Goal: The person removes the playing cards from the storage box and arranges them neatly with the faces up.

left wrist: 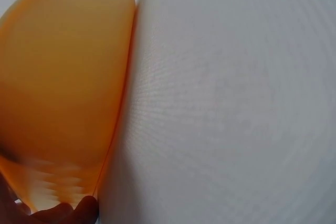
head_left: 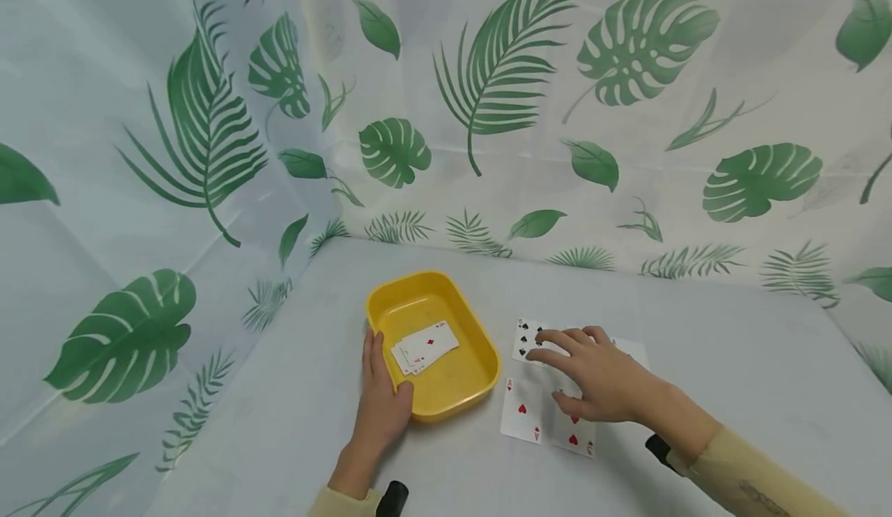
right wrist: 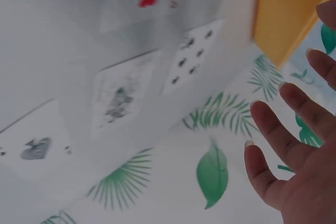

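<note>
Head view: a yellow tray [head_left: 453,375] sits on the white table [head_left: 279,439], left of the loose cards.
Left hand [head_left: 379,405]: grips the tray's near left side, thumb at the rim, fingers along the outer wall.
Tray cards: a small overlapping stack [head_left: 430,342] lies on the tray floor, a red diamond showing on top.
Right hand [head_left: 601,378]: fingers spread wide, above the loose cards.
Table cards: a six-pip black card [head_left: 524,349] lies behind an ace of hearts [head_left: 521,410]; beside that ace, another heart card [head_left: 584,433] is partly covered.
Right wrist view: a blurred figure card [right wrist: 123,93] lies between the six and an ace of spades [right wrist: 35,148].
</note>
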Demonstrator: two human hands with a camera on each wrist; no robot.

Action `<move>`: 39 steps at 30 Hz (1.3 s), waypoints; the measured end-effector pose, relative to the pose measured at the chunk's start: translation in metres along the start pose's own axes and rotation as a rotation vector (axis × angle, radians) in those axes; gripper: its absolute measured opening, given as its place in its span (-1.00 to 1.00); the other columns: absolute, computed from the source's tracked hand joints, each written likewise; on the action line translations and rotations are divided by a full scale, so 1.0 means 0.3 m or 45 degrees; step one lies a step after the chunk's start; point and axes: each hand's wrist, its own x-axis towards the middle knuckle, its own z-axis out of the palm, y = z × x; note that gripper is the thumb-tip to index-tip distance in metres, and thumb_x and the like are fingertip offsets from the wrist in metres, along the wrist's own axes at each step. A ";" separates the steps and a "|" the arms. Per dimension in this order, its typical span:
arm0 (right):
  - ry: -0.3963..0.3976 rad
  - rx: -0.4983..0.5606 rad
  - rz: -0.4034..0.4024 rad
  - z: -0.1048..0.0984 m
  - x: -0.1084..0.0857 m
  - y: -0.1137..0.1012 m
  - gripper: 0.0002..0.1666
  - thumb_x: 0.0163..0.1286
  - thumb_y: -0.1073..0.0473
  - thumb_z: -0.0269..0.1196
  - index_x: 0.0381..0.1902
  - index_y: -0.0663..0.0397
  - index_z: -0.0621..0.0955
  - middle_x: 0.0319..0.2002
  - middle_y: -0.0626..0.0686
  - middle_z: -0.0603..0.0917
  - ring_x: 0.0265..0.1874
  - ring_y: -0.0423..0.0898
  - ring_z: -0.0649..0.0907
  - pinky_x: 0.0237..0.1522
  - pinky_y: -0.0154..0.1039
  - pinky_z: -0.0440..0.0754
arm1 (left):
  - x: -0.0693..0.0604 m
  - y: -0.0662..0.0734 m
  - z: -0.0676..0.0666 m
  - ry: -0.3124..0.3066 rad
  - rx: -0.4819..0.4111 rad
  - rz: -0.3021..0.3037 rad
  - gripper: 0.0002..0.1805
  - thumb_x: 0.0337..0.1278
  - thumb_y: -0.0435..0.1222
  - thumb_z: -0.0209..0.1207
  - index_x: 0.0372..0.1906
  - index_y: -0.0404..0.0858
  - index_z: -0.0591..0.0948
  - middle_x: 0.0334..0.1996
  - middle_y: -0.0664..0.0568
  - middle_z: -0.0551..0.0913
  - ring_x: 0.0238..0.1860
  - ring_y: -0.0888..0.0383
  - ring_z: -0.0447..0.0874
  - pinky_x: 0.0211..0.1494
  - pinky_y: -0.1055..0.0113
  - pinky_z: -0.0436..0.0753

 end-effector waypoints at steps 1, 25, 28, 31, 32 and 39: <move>0.025 0.003 0.000 -0.004 0.016 -0.001 -0.37 0.22 0.01 0.38 0.27 -0.18 0.53 0.29 0.08 0.48 0.14 0.17 0.54 0.13 0.27 0.38 | -0.001 -0.001 0.001 0.002 -0.003 0.001 -0.03 0.04 -0.46 0.02 0.61 -0.28 -0.09 0.63 -0.05 -0.27 0.44 -0.13 0.11 0.33 -0.09 0.31; -0.039 -0.005 -0.120 0.003 0.518 -0.190 -0.30 0.30 -0.12 0.31 0.38 -0.13 0.48 0.34 0.16 0.46 0.16 0.20 0.53 0.13 0.23 0.44 | 0.008 -0.018 0.006 0.032 0.012 0.064 -0.06 0.06 -0.47 0.04 0.58 -0.36 -0.06 0.61 -0.16 -0.23 0.48 -0.18 0.08 0.37 -0.11 0.29; -0.114 -0.058 -0.094 0.016 0.563 -0.201 -0.27 0.31 -0.19 0.30 0.40 -0.18 0.46 0.34 0.12 0.45 0.17 0.16 0.53 0.14 0.22 0.44 | 0.010 -0.018 0.009 0.035 0.011 0.074 -0.07 0.06 -0.47 0.04 0.58 -0.37 -0.05 0.61 -0.16 -0.22 0.48 -0.19 0.10 0.37 -0.11 0.29; -0.195 -0.092 -0.042 0.028 0.602 -0.209 -0.25 0.31 -0.24 0.29 0.42 -0.22 0.45 0.34 0.09 0.45 0.14 0.14 0.54 0.15 0.18 0.45 | 0.011 -0.017 0.011 0.037 0.015 0.083 -0.07 0.06 -0.48 0.04 0.58 -0.38 -0.05 0.61 -0.17 -0.21 0.48 -0.19 0.09 0.38 -0.11 0.28; -0.218 -0.089 -0.022 0.031 0.613 -0.212 -0.24 0.31 -0.24 0.30 0.42 -0.21 0.46 0.33 0.09 0.46 0.13 0.14 0.55 0.15 0.18 0.46 | 0.011 -0.017 0.011 0.037 0.018 0.086 -0.07 0.06 -0.47 0.04 0.58 -0.38 -0.05 0.61 -0.17 -0.21 0.48 -0.19 0.10 0.37 -0.11 0.29; -0.345 -0.146 0.073 0.060 0.684 -0.230 -0.24 0.29 -0.29 0.30 0.40 -0.24 0.48 0.27 0.09 0.50 -0.04 0.10 0.63 0.03 0.02 0.58 | 0.007 -0.014 0.004 0.043 0.006 0.100 -0.06 0.03 -0.47 0.03 0.58 -0.39 -0.04 0.60 -0.20 -0.20 0.39 -0.23 0.23 0.28 -0.15 0.39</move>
